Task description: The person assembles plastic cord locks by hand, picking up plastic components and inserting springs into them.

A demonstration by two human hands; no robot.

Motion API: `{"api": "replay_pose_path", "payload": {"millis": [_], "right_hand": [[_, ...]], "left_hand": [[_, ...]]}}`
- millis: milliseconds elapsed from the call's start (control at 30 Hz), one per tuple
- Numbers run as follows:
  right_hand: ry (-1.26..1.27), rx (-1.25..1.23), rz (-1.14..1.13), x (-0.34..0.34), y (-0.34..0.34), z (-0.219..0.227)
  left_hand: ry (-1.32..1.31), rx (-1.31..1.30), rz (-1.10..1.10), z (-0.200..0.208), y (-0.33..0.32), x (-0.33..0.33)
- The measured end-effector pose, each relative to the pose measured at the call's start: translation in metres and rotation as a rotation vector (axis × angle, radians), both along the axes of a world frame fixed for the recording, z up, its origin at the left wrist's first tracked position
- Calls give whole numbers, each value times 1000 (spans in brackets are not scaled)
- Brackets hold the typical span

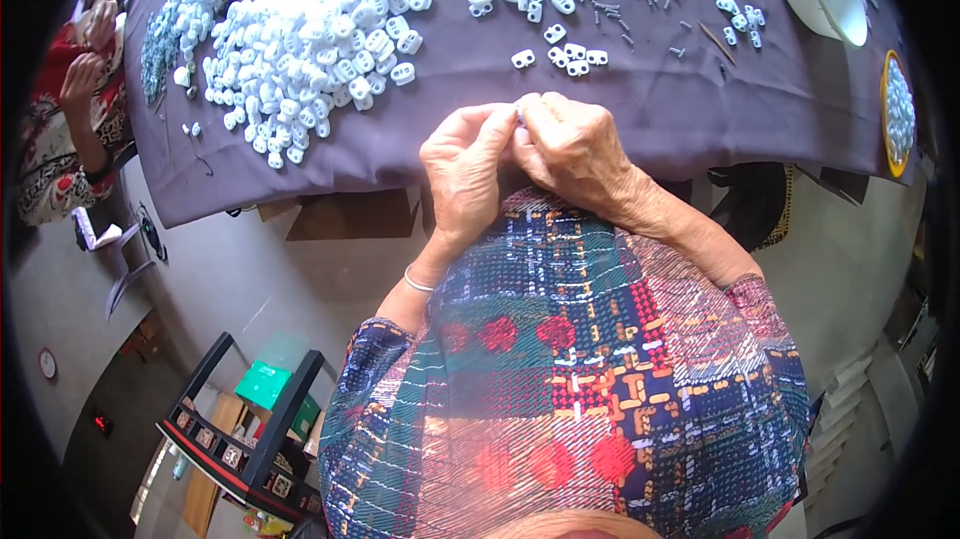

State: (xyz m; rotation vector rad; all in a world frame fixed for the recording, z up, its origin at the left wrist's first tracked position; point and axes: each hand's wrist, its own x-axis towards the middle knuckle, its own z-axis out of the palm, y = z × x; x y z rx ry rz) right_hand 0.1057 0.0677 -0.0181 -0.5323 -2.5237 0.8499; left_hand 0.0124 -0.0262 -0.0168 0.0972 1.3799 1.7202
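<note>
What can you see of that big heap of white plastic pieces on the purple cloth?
The big heap of small, white, rounded, plastic-looking pieces lies loose on the dark purple cloth, ahead and to the left of the left hand. Many pieces show paired openings. They lie jumbled at all angles, piled up in the middle and thinning to single pieces at the edges. No hand touches it.

A small part [520,117] is pinched between the left hand [463,167] and the right hand [573,142]. It is largely covered by the fingertips [508,117]; only a dark sliver is exposed, and its shape cannot be determined.
</note>
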Motion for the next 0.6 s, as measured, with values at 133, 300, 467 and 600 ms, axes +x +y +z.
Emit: {"api": "replay_pose_path", "payload": {"millis": [133, 300, 467, 600], "right_hand": [[17, 12, -4, -1, -2, 1], [49, 34, 22, -1, -2, -2], [31, -22, 7, 1, 4, -3], [62, -67, -26, 1, 9, -3]], "left_hand": [[9, -11, -4, 1, -1, 0], [2, 22, -6, -1, -1, 0], [-92, 36, -9, 3, 3, -1], [-124, 42, -66, 5, 5, -6]]}}
